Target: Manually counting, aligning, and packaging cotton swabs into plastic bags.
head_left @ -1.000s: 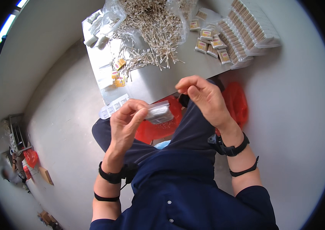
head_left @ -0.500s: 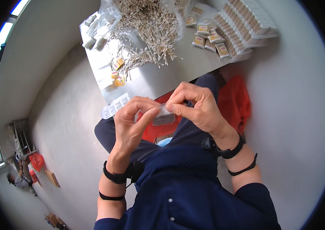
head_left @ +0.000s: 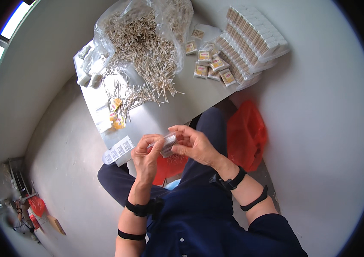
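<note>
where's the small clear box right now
In the head view the small clear box sits just left of centre, pinched between the left hand and right hand, above the lap and just below the table's near edge.

I see both forearms rising from the lower edge, meeting over the lap. My left hand (head_left: pixel 147 155) curls palm-up, fingers bent; my right hand (head_left: pixel 195 145) closes in from the other side (fingertips pinched together), each wrist banded in black.
</note>
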`<state>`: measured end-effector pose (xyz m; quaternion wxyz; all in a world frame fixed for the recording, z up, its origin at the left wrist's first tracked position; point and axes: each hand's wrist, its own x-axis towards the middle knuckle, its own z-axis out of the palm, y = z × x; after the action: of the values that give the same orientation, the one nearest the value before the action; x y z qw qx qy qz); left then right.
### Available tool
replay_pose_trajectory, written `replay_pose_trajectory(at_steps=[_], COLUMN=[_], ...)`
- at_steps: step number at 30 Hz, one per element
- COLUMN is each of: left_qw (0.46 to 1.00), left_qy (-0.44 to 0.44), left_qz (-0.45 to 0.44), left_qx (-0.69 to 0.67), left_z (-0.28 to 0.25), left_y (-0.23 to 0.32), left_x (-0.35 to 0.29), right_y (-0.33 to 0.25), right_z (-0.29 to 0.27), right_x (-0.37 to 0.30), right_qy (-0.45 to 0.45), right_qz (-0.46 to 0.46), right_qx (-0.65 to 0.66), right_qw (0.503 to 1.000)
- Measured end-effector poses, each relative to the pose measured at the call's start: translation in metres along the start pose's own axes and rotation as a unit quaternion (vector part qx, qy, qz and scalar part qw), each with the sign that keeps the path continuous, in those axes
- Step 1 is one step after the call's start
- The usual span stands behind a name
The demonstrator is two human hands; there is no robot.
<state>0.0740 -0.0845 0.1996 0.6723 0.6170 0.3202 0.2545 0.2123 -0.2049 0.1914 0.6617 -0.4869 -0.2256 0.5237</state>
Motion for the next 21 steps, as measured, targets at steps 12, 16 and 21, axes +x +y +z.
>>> replay_pose_trajectory(at_steps=[12,16,21], left_qw=[0.975,0.97,0.96], left_qy=[-0.05,-0.029,0.012], left_qz=[-0.201,-0.238,-0.278], left_qx=[-0.079,-0.035,-0.046], left_z=[-0.017,-0.042,-0.061], left_y=[-0.083,-0.115,-0.116], left_x=[0.016,-0.014,-0.042], right_y=[-0.033,-0.069,-0.044], right_z=[-0.175,-0.227,-0.215], right_x=[0.102,0.159,0.166], right_qy=[0.307,0.305,0.437], right_qz=[-0.15,-0.106,-0.296], right_qx=[-0.414,-0.317,-0.685], right_qw=[0.844,0.892,0.503])
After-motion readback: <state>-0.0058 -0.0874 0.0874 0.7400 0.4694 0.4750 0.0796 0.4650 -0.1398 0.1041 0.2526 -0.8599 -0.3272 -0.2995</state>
